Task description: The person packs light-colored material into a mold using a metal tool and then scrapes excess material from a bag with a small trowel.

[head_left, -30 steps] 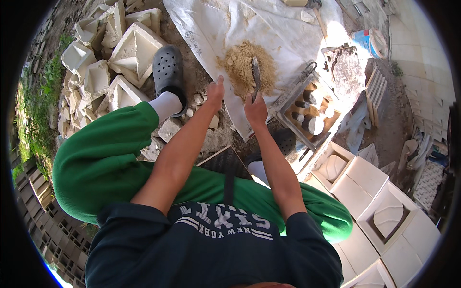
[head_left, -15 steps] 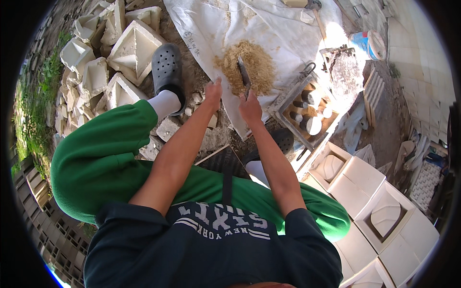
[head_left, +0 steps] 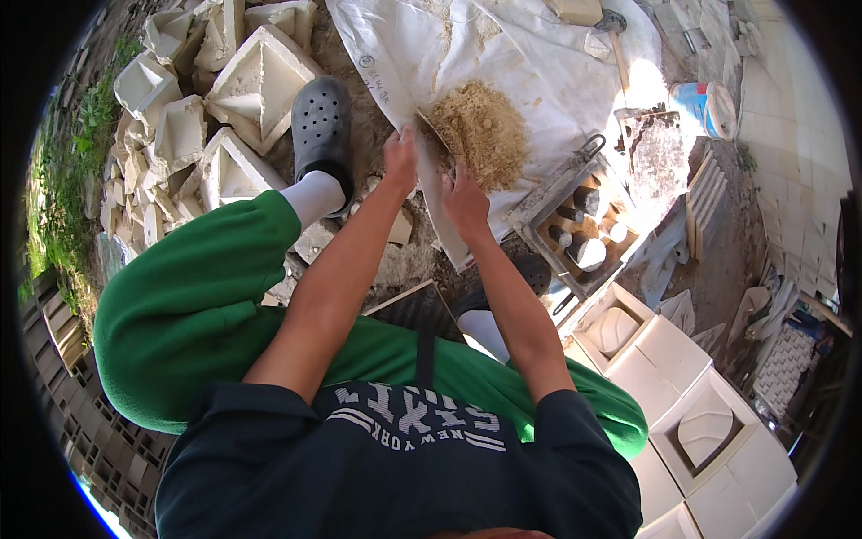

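Note:
A heap of tan, crumbly, sawdust-like material [head_left: 485,135] lies on a white sheet [head_left: 557,90] spread over the ground. My left hand [head_left: 400,160] is closed at the sheet's left edge, apparently pinching it. Just to its right, my right hand [head_left: 465,205] is closed around the handle of a trowel-like tool. The tool's thin grey blade [head_left: 433,132] points up and left, seen nearly edge-on, along the heap's left side and close to my left hand. Its handle is mostly hidden by my fingers.
Broken white moulded pieces [head_left: 256,90] pile up at left beside my grey clog [head_left: 321,126]. Right of the sheet stands a tray [head_left: 539,235] holding dark and white cylinders. Pale square moulds [head_left: 669,359] line the lower right. A white bucket [head_left: 705,110] lies farther back.
The blade has swung from upright over the heap to a leftward slant at its left edge, near my left hand. The view has shifted slightly.

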Demonstrator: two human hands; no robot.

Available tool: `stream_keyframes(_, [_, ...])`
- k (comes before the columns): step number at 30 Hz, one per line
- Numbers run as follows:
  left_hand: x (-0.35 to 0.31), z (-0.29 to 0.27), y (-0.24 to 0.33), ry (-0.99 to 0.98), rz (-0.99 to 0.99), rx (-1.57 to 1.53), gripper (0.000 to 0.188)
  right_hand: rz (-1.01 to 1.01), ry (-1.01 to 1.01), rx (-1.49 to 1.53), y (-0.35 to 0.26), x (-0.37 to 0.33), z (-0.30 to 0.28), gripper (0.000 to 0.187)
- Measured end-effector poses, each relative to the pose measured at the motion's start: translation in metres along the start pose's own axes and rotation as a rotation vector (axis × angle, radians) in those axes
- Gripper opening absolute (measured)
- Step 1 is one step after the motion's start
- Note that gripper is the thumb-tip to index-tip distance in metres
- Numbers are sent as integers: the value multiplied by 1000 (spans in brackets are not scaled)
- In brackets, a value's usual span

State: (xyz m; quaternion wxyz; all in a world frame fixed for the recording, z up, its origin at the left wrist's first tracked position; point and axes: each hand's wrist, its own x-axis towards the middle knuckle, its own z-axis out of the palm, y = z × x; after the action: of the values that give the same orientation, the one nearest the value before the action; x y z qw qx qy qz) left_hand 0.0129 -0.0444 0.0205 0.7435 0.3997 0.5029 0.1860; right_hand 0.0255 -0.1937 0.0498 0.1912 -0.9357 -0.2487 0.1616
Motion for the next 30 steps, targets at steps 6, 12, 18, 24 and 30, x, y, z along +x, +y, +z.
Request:
stream_keyframes(6, [1, 6, -5, -1, 9, -45, 33, 157, 40, 25, 4, -11, 3, 40])
stream_keyframes(12, [-1, 4, -3, -18, -27, 42, 28, 139, 246, 65, 28, 59, -44, 38])
stream_keyframes(18, [-3, -2, -3, 36, -52, 49, 26, -9, 95, -151, 104, 161, -76, 42])
stream_keyframes(24, [-3, 8, -4, 49, -40, 55, 32, -246, -47, -192, 144, 177, -59, 45])
stream_keyframes(30, [-6, 5, 1, 29, -190, -9, 35, -334, -191, -163, 94, 140, -69, 42])
